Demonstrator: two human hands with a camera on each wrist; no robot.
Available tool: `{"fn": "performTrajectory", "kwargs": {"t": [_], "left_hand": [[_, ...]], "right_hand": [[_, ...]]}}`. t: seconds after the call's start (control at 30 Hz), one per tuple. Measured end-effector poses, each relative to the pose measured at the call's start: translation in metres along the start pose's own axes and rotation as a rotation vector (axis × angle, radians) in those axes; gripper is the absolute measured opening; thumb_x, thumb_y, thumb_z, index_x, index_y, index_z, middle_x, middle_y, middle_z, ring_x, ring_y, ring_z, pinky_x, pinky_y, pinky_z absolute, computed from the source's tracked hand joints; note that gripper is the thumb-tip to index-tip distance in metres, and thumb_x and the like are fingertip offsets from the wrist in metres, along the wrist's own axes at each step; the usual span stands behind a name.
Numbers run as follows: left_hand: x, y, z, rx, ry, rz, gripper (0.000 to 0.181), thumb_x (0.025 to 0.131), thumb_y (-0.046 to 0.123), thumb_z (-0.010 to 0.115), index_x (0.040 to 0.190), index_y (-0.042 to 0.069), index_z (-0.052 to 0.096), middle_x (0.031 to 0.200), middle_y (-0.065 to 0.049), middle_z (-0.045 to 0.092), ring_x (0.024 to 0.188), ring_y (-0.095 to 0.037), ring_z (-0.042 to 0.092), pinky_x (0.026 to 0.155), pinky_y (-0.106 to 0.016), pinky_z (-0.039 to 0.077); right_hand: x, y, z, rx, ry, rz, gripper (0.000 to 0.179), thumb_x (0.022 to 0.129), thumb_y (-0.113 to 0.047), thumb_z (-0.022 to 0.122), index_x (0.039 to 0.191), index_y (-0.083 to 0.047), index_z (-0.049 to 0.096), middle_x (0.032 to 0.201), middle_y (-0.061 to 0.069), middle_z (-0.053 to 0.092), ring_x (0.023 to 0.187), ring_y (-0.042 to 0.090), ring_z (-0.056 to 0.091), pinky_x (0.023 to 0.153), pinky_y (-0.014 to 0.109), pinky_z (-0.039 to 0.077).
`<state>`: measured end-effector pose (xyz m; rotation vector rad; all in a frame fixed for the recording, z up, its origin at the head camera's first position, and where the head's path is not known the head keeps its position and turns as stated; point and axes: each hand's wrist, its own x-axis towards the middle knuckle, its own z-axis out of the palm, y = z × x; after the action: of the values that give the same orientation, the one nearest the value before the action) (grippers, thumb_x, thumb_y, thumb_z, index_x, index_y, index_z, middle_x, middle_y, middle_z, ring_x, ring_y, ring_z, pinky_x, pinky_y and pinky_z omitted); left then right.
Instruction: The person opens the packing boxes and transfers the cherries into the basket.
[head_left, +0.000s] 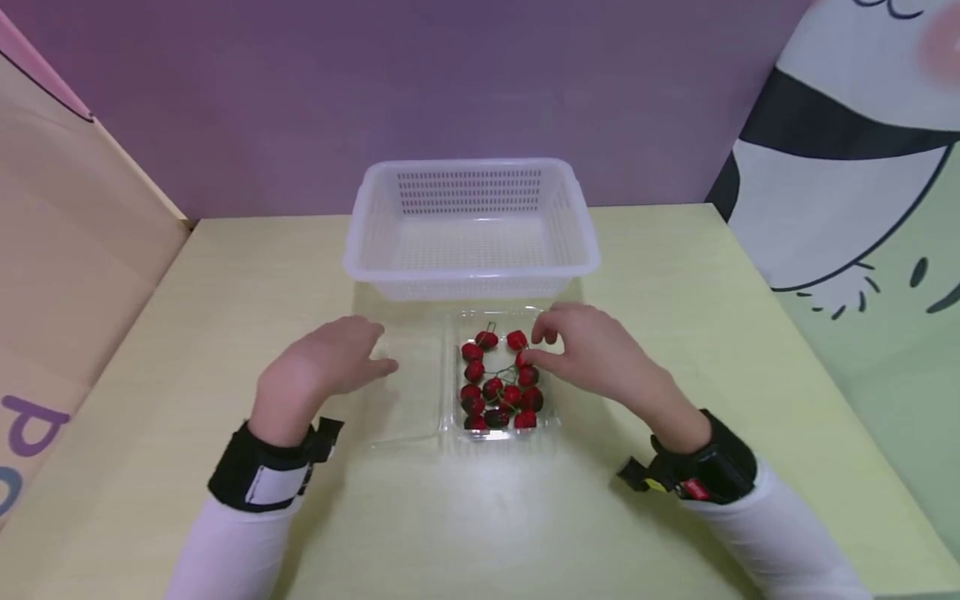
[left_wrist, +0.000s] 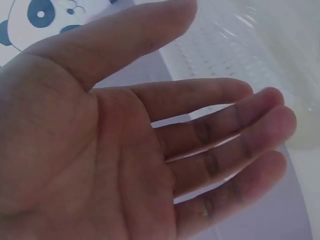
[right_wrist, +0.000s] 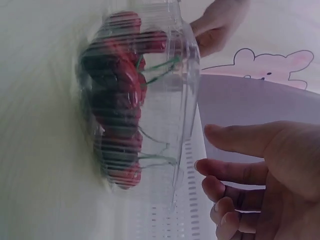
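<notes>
A clear plastic clamshell box (head_left: 553, 421) lies opened out on the table, its transparent lid (head_left: 405, 417) spread to the left. Several red cherries (head_left: 492, 388) with green stems sit in the box. My right hand (head_left: 592, 346) hovers at the box's right rim, fingers loosely bent, thumb overlapping the cherries in the head view. In the right wrist view that hand (right_wrist: 250, 175) holds nothing and is apart from the box wall (right_wrist: 187, 100). Over the lid's left side is my left hand (head_left: 322, 362), its palm (left_wrist: 100, 150) bare and fingers extended.
A white perforated plastic basket (head_left: 472, 273) stands just behind the box, against the purple back wall (head_left: 465, 92). The pale wooden table (head_left: 480, 525) extends to both sides. Printed panels (head_left: 847, 208) border it on the right and left.
</notes>
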<state>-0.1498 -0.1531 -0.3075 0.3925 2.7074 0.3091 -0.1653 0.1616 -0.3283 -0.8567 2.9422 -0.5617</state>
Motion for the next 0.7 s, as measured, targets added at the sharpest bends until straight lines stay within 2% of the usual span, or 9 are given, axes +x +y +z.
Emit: {"fn": "performTrajectory", "kwargs": {"t": [0.07,0.13,0.23,0.3,0.4,0.47,0.57,0.7], "left_hand": [[-0.002,0.004,0.0,0.001,0.023,0.026,0.042,0.096,0.03,0.064,0.121,-0.004,0.059,0.107,-0.012,0.061,0.097,-0.027,0.06,0.084,-0.043,0.047],[-0.003,0.007,0.0,0.005,0.047,0.052,0.038,0.096,0.028,0.064,0.117,-0.003,0.061,0.101,-0.009,0.061,0.094,-0.026,0.06,0.083,-0.043,0.047],[-0.003,0.013,-0.001,0.025,0.083,0.084,0.03,0.096,0.028,0.066,0.108,0.001,0.061,0.089,-0.005,0.058,0.084,-0.022,0.057,0.077,-0.038,0.048],[-0.002,0.016,-0.002,0.044,0.111,0.104,0.029,0.095,0.028,0.066,0.107,0.002,0.061,0.088,-0.004,0.057,0.082,-0.021,0.056,0.075,-0.036,0.047],[0.0,0.022,-0.002,0.067,0.165,0.144,0.03,0.095,0.028,0.067,0.111,0.003,0.061,0.092,-0.004,0.058,0.084,-0.021,0.056,0.076,-0.035,0.047],[0.002,0.025,-0.002,0.085,0.209,0.18,0.035,0.095,0.028,0.067,0.117,0.002,0.061,0.1,-0.006,0.059,0.09,-0.022,0.058,0.081,-0.036,0.048],[0.006,0.029,-0.002,0.103,0.284,0.249,0.04,0.095,0.029,0.066,0.122,0.0,0.061,0.108,-0.008,0.06,0.099,-0.023,0.059,0.086,-0.037,0.047],[0.012,0.034,-0.002,0.086,0.349,0.342,0.043,0.096,0.032,0.066,0.124,-0.001,0.063,0.112,-0.009,0.061,0.103,-0.023,0.059,0.089,-0.035,0.046]], "right_hand": [[0.001,-0.004,0.0,-0.014,-0.025,-0.008,0.023,0.087,-0.031,0.076,0.094,-0.011,0.07,0.089,-0.002,0.063,0.085,0.02,0.062,0.072,0.03,0.049],[0.002,-0.006,0.0,-0.024,-0.046,-0.011,0.021,0.088,-0.03,0.076,0.095,-0.011,0.07,0.088,-0.003,0.065,0.085,0.02,0.063,0.071,0.03,0.049],[0.004,-0.009,0.001,-0.039,-0.065,-0.013,0.016,0.088,-0.028,0.075,0.094,-0.013,0.071,0.085,-0.007,0.064,0.084,0.019,0.064,0.07,0.03,0.049],[0.005,-0.01,0.002,-0.048,-0.075,-0.012,0.013,0.088,-0.026,0.075,0.092,-0.015,0.071,0.083,-0.009,0.063,0.084,0.017,0.064,0.07,0.029,0.05],[0.006,-0.012,0.004,-0.062,-0.097,-0.009,0.008,0.088,-0.024,0.075,0.09,-0.017,0.071,0.082,-0.011,0.063,0.084,0.016,0.065,0.07,0.029,0.05],[0.008,-0.012,0.006,-0.074,-0.109,-0.009,0.007,0.088,-0.022,0.075,0.09,-0.017,0.071,0.083,-0.01,0.064,0.085,0.016,0.065,0.07,0.029,0.05],[0.008,-0.013,0.007,-0.091,-0.117,-0.014,0.006,0.088,-0.02,0.075,0.09,-0.016,0.071,0.083,-0.009,0.064,0.083,0.015,0.065,0.069,0.028,0.05],[0.009,-0.013,0.007,-0.107,-0.12,-0.018,0.005,0.088,-0.019,0.075,0.087,-0.017,0.07,0.079,-0.011,0.062,0.077,0.012,0.063,0.064,0.025,0.049]]}}
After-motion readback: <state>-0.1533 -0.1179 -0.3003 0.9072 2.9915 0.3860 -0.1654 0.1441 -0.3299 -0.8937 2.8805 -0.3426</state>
